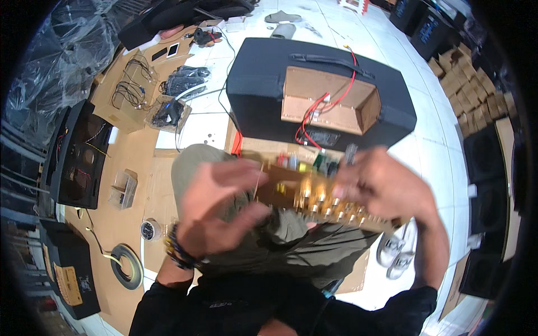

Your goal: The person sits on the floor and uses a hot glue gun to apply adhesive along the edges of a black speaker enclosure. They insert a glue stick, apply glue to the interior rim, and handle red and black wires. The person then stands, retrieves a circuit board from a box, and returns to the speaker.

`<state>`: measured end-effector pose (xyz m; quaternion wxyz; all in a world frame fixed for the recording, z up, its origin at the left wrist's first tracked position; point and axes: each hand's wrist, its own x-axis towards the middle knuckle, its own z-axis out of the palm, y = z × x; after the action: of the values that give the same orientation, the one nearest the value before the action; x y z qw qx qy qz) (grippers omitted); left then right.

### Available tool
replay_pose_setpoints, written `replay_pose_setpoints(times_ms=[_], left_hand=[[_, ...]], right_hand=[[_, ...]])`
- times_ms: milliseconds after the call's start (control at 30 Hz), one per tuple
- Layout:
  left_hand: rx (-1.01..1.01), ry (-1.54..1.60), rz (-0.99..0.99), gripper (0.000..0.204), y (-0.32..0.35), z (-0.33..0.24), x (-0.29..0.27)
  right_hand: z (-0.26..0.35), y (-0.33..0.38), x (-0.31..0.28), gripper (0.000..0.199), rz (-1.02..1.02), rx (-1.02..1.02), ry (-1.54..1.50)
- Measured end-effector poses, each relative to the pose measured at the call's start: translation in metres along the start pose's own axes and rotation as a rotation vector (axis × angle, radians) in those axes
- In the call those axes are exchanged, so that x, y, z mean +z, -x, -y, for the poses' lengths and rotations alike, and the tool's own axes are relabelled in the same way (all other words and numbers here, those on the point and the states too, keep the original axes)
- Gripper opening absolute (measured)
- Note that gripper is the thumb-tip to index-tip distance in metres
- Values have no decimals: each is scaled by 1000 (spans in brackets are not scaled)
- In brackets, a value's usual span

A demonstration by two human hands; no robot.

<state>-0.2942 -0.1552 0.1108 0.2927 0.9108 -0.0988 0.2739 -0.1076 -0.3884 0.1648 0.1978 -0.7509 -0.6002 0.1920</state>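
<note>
Over my lap is a gold-coloured amplifier panel (283, 187) with rows of shiny gold knobs and a green circuit board (325, 165) along its far side. My right hand (384, 182) is closed on its right part, fingers curled over the knobs. A small dark, partly see-through piece (351, 153) rises by those fingers; its kind is unclear. At the panel's left end my left hand (221, 204), blurred by motion, has thumb and fingers spread apart. Whether it touches the panel cannot be made out.
Ahead stands a black speaker cabinet (258, 84) with red wires in its cut-out. To the left are a tape roll (126, 266), a cup of small parts (150, 229), a plastic tray (122, 189) and an open cardboard box (120, 101). Shoes (395, 255) lie at right.
</note>
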Motion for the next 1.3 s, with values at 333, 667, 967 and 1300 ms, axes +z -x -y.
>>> replay_pose_setpoints(times_ms=[333,667,967,1300], left_hand=[[64,25,258,27,-43,0,108],[32,314,380,18,24,58,149],[-342,-255,778,32,-5,235,109],[-944,-454,880,40,40,382,218]], right_hand=[[-41,16,49,19,158,111,132],[-26,11,158,12,-27,354,262],[-21,-12,159,13,-76,510,234],[-24,-32,155,13,-50,545,240]])
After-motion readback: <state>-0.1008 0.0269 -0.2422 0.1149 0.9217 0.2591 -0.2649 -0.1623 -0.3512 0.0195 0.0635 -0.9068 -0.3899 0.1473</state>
